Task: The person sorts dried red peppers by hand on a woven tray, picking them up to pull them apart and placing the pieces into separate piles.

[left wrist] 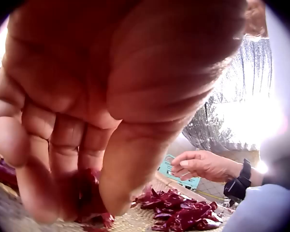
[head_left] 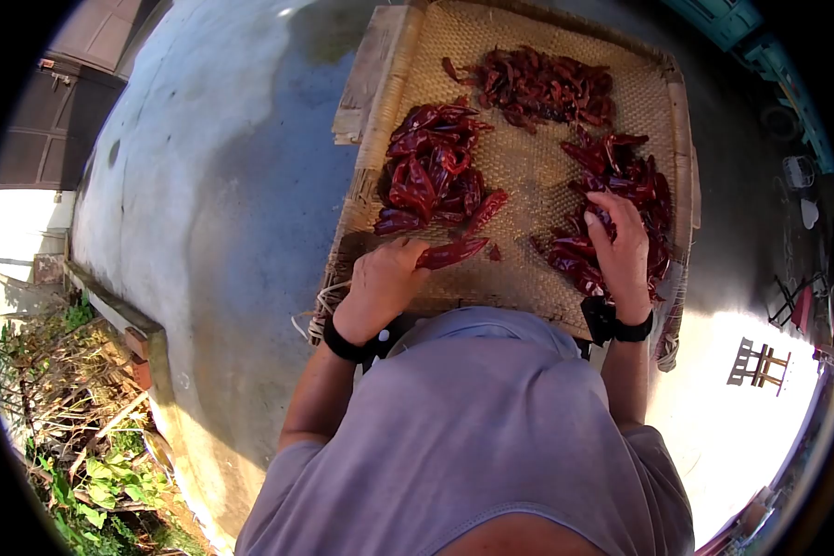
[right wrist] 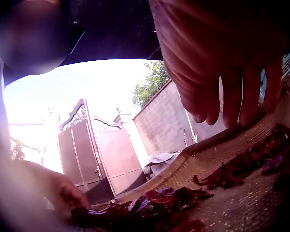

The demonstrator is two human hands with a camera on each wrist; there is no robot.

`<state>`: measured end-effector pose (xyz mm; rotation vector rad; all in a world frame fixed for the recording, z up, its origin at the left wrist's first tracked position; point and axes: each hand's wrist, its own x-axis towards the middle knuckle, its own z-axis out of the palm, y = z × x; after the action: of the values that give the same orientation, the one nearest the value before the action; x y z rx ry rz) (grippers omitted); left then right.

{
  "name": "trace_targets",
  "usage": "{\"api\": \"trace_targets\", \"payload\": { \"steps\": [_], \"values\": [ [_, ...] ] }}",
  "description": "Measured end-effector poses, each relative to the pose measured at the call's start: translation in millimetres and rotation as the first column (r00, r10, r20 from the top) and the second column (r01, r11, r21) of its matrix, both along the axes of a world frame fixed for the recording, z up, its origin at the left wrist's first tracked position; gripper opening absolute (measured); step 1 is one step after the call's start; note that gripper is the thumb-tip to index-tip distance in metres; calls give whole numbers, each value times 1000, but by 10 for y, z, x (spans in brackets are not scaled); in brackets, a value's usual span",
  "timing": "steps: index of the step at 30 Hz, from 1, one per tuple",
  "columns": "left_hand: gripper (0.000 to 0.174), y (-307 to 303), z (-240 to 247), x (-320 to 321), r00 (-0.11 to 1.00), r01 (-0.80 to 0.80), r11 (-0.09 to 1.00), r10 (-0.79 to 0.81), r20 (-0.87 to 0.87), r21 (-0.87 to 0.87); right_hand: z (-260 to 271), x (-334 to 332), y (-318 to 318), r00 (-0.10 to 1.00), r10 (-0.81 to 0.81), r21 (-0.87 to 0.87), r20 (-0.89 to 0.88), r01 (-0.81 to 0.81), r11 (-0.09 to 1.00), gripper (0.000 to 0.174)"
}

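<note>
My left hand (head_left: 381, 286) pinches a dark red dried chili pepper (head_left: 452, 253) between thumb and fingers, close over the near left of a woven tray (head_left: 528, 171). In the left wrist view the pepper (left wrist: 89, 193) shows partly behind the thumb. A glossy pile of dried chilies (head_left: 435, 171) lies just beyond this hand. My right hand (head_left: 621, 255) is above the right-hand pile of chilies (head_left: 653, 190), its fingers relaxed and slightly bent. Nothing shows between those fingers in the right wrist view.
A third pile of darker, more shrivelled chilies (head_left: 547, 85) lies at the tray's far end. One loose chili (head_left: 484, 213) and a small red scrap (head_left: 496, 252) lie near the middle. A wooden board (head_left: 371, 79) juts out left of the tray. Concrete ground surrounds it.
</note>
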<state>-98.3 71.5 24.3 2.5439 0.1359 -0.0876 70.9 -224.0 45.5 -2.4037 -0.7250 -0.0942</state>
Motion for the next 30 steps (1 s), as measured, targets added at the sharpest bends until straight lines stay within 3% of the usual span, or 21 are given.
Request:
{"api": "trace_targets", "payload": {
  "steps": [1, 3, 6, 7, 10, 12, 14, 15, 17, 20, 24, 27, 30],
  "values": [
    [30, -63, 35, 59, 1000, 22, 999, -22, -19, -46, 37, -110, 140, 985, 121, 32, -119, -118, 992, 32],
    [30, -178, 99, 171, 996, 61, 988, -69, -53, -139, 50, -292, 394, 918, 367, 37, -149, -366, 930, 34],
    [31, -304, 104, 294, 994, 107, 987, -111, -24, -118, 72, -452, 624, 797, 467, 129, -384, -454, 882, 31],
    [32, -318, 86, 310, 993, 119, 987, -119, 4, -108, 34, -447, 620, 804, 454, 119, -383, -445, 888, 32],
    [31, -303, 80, 304, 999, 47, 933, -44, 16, -357, -42, -365, 536, 852, 388, 61, -352, -393, 918, 33],
    [29, -217, 51, 257, 1000, -29, 972, 28, -6, -232, -6, -270, 409, 900, 311, -1, -306, -327, 945, 32],
    [26, -109, 28, 208, 993, -109, 990, 104, -61, -84, 26, -123, 268, 975, 126, -18, -182, -131, 991, 26],
    [25, -57, -24, 179, 992, -123, 992, 123, -9, -4, 33, -28, 190, 993, 32, -14, -118, -34, 999, 24],
    [24, 29, -168, 116, 984, -166, 974, 153, 96, 156, -61, 233, -32, 991, -46, -188, 124, 69, 980, 21],
    [26, 88, -221, 114, 986, -167, 969, 168, 12, 181, -127, 557, -247, 981, -192, -192, 35, 195, 962, 22],
    [29, 116, -292, 121, 987, -134, 963, 152, -59, 232, -325, 718, -407, 968, -195, -403, 157, 243, 882, 23],
    [29, 143, -451, 98, 970, -224, 956, 237, -49, 188, -282, 541, -251, 947, -200, -297, 251, 272, 915, 24],
    [29, 87, -146, 52, 996, -36, 979, 51, -69, 201, -139, 225, 60, 998, -36, -136, 51, 43, 990, 26]
  ]
}}
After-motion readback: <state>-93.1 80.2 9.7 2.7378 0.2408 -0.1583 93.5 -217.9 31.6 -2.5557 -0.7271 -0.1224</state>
